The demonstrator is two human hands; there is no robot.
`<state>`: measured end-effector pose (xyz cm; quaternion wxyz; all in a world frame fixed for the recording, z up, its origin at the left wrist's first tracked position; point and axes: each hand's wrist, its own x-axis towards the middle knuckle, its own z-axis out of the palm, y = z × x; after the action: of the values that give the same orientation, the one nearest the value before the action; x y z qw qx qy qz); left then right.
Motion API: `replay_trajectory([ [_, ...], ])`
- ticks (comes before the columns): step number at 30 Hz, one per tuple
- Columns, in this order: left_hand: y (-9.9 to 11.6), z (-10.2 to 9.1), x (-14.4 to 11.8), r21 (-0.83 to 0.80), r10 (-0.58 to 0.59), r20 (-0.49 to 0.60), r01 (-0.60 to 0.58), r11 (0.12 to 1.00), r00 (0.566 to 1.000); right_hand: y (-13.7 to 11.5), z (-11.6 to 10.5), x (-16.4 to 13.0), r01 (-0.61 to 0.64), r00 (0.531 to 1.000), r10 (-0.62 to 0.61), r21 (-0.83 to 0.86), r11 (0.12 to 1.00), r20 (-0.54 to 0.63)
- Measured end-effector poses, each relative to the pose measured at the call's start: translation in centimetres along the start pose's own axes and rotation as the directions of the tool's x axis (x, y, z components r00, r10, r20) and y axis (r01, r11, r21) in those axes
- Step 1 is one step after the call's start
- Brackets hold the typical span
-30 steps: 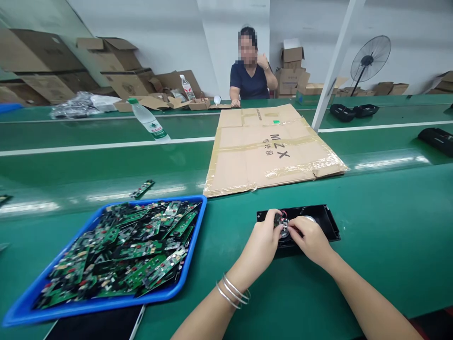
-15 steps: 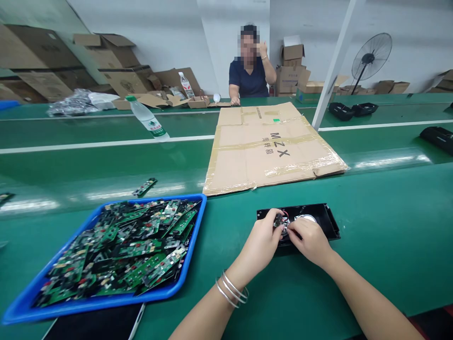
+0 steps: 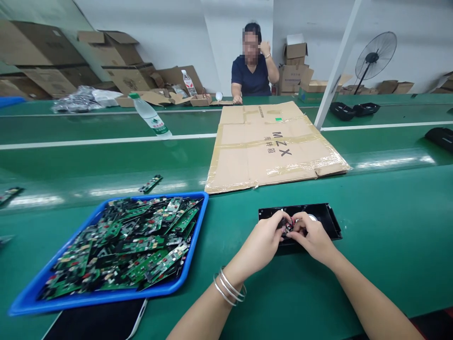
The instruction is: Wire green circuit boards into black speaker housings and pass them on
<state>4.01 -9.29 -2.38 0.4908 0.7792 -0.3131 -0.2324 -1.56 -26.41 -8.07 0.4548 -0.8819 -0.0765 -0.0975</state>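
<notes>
Crosswise: black housing (image 3: 327,217) lies left-right under both hands.

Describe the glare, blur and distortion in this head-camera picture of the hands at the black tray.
Head view: glare streaks the green belt; edges bow, wide-angle; left hand and right hand sharp over black tray; the person's face is blurred.

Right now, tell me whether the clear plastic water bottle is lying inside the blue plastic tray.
No, the clear plastic water bottle stands on the green belt, beyond the blue plastic tray.
</notes>
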Motion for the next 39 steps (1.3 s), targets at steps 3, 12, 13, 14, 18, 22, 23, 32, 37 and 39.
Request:
replay_trajectory([
  [3,0.2,-0.1,-0.2,0.078,0.013,0.023,-0.015,0.997,1.0,-0.4,-0.3,0.2,-0.081,0.993,0.079,0.016,0.997,0.092],
  [12,0.1,0.2,-0.2,0.071,0.023,-0.007,-0.022,0.997,1.0,-0.6,-0.2,0.1,-0.052,0.998,0.052,0.007,0.999,0.03],
  [13,0.0,0.3,-0.1,0.056,0.022,-0.016,-0.021,0.998,1.0,-0.6,-0.2,0.2,-0.051,0.999,0.051,0.001,0.999,0.016],
  [14,-0.1,0.3,-0.1,0.04,0.021,-0.024,-0.02,0.999,0.999,-0.6,-0.2,0.2,-0.048,0.999,0.048,-0.006,0.999,0.006],
  [18,-0.3,0.3,0.0,0.02,0.013,-0.021,-0.013,1.0,1.0,-0.6,-0.2,0.3,-0.036,0.999,0.036,-0.012,0.999,0.012],
  [22,-0.1,0.4,-0.1,0.037,0.016,-0.018,-0.015,0.999,1.0,-0.8,-0.2,0.3,-0.051,0.999,0.051,-0.011,0.999,0.01],
  [23,0.0,0.4,-0.1,0.045,0.017,-0.02,-0.016,0.999,1.0,-0.8,-0.1,0.3,-0.05,0.999,0.05,-0.014,0.999,0.005],
  [32,0.7,0.1,-0.3,0.055,-0.081,-0.086,0.086,0.995,0.993,-0.2,0.0,0.3,0.01,0.999,-0.016,-0.113,0.994,-0.046],
  [37,1.6,-0.4,-0.8,0.156,-0.189,-0.13,0.208,0.966,0.973,-0.3,-0.1,0.4,0.148,0.987,-0.16,-0.302,0.942,-0.014],
  [39,1.5,-0.4,-0.9,0.186,-0.195,-0.13,0.217,0.958,0.972,-0.5,0.0,0.5,0.192,0.981,-0.188,-0.374,0.907,0.047],
])
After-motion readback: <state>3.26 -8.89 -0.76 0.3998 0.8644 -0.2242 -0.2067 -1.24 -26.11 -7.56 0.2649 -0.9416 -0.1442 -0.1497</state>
